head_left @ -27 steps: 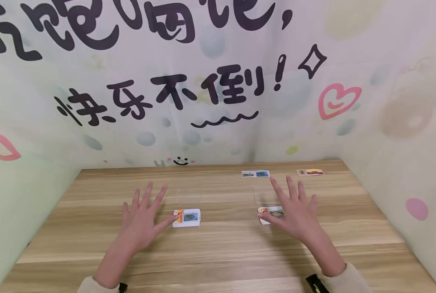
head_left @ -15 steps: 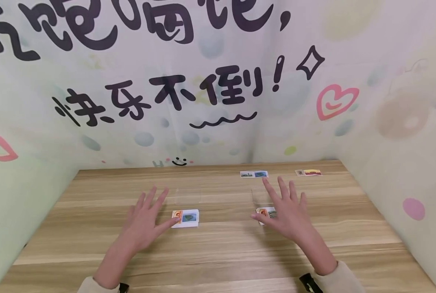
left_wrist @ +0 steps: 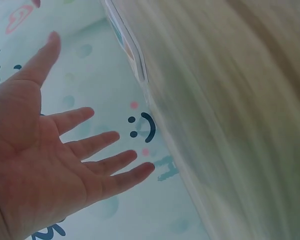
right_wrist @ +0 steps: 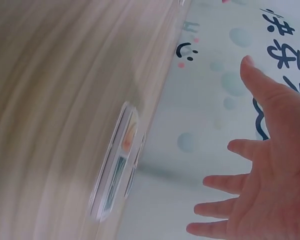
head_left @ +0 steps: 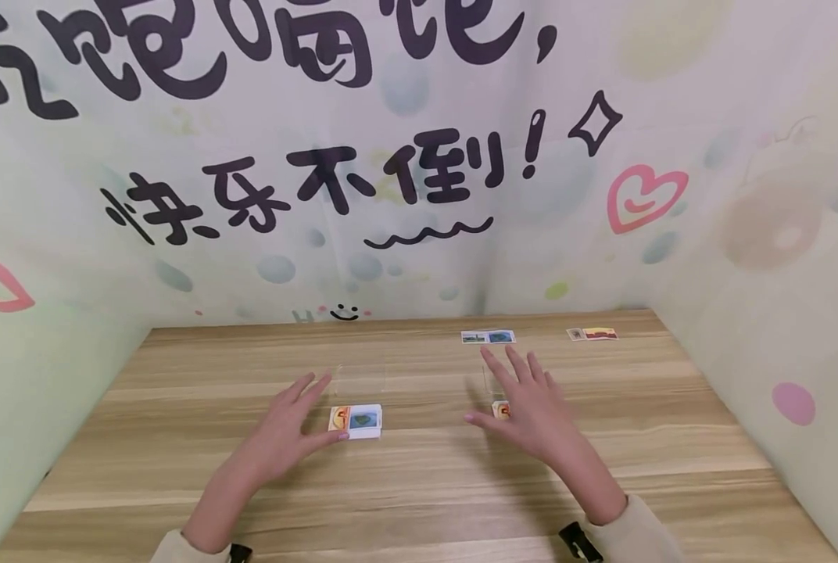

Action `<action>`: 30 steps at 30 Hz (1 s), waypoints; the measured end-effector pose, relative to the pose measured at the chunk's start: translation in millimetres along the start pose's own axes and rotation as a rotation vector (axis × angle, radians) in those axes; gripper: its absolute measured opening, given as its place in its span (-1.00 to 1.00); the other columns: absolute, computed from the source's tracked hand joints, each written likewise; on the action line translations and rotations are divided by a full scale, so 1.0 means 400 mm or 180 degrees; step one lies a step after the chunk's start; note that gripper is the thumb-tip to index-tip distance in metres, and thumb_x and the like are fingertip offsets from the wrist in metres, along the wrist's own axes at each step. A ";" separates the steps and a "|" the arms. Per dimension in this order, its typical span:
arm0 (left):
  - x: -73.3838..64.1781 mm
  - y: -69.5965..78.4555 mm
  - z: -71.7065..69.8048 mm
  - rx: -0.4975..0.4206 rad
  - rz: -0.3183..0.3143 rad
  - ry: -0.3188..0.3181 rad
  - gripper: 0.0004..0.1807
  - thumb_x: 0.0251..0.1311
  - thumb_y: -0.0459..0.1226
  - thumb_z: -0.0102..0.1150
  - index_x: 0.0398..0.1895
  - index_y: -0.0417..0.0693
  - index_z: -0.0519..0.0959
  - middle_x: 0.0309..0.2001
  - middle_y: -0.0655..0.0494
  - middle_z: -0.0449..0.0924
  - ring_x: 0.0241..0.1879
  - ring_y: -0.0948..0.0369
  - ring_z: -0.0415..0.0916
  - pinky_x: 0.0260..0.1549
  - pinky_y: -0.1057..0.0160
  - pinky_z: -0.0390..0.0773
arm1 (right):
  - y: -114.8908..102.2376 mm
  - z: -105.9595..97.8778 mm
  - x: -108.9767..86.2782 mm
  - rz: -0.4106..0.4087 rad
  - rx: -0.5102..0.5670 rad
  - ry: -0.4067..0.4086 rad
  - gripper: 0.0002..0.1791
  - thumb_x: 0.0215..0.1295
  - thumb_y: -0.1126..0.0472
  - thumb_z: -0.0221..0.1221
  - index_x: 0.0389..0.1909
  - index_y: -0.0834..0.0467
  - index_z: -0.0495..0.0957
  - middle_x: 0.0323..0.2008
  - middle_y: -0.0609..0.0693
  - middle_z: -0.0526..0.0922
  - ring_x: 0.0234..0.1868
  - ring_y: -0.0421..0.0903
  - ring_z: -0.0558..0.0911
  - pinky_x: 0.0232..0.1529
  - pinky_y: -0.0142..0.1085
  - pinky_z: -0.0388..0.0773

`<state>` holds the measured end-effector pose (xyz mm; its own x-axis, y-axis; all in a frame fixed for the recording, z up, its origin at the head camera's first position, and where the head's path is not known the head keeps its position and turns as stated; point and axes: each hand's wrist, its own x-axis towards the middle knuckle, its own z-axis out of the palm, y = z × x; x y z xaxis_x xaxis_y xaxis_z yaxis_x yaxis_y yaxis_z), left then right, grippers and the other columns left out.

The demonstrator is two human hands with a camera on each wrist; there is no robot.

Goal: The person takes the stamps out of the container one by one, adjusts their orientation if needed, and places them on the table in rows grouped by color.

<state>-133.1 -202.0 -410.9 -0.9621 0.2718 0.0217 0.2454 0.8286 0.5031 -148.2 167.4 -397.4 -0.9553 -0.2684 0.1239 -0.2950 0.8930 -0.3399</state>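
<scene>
My left hand (head_left: 281, 430) hovers with spread fingers at the left of a small stack of picture cards (head_left: 363, 422); its thumb tip overlaps the stack's near edge in the head view. In the left wrist view the palm of that hand (left_wrist: 45, 155) holds nothing. Over a second card stack (head_left: 500, 410) my right hand (head_left: 535, 414) is held with fingers extended, hiding most of it. The right wrist view shows this stack (right_wrist: 115, 165) on the table, apart from the hand (right_wrist: 270, 180).
Behind the left stack lies a clear, flat rectangular piece (head_left: 361, 380); a similar one (head_left: 489, 381) is partly covered by my right hand. Two printed strips, one blue (head_left: 488, 337) and one red-yellow (head_left: 592, 334), lie at the back of the wooden table (head_left: 419, 485), before a printed cloth backdrop (head_left: 419, 274).
My right hand has moved left, covering more of the right stack. The left hand's fingers have swung slightly right and lower. The cards stay in place.
</scene>
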 end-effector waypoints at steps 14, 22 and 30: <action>0.005 -0.009 0.011 -0.0384 0.0236 -0.0001 -0.07 0.15 -0.10 0.58 0.51 -0.32 0.38 0.35 -0.33 0.45 0.32 -0.31 0.43 0.29 -0.35 0.45 | -0.052 0.024 0.025 -0.0213 0.0386 -0.0039 -0.17 0.34 -0.08 0.42 0.52 0.18 0.39 0.40 0.37 0.47 0.36 0.43 0.49 0.18 0.32 0.56; 0.019 -0.013 0.019 -0.0590 0.0071 -0.0067 -0.11 0.11 -0.16 0.61 0.47 -0.31 0.43 0.29 -0.27 0.52 0.17 -0.17 0.52 0.19 -0.25 0.55 | -0.075 0.042 0.041 -0.0254 0.0802 -0.0061 -0.32 0.38 0.06 0.41 0.43 0.23 0.49 0.32 0.29 0.58 0.32 0.35 0.56 0.27 0.21 0.55; 0.034 -0.021 0.026 -0.0968 -0.0101 -0.0103 -0.11 0.01 -0.34 0.64 0.41 -0.45 0.42 0.13 -0.34 0.58 -0.01 -0.11 0.65 0.04 -0.14 0.68 | -0.095 0.067 0.061 -0.0299 0.1130 -0.0115 -0.44 0.37 0.16 0.41 0.33 0.26 0.57 0.23 0.23 0.66 0.26 0.25 0.62 0.25 0.13 0.57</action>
<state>-147.1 -200.2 -423.7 -0.9633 0.2676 -0.0233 0.1638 0.6538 0.7387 -160.8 117.2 -406.4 -0.9220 -0.3615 0.1390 -0.3637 0.6847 -0.6316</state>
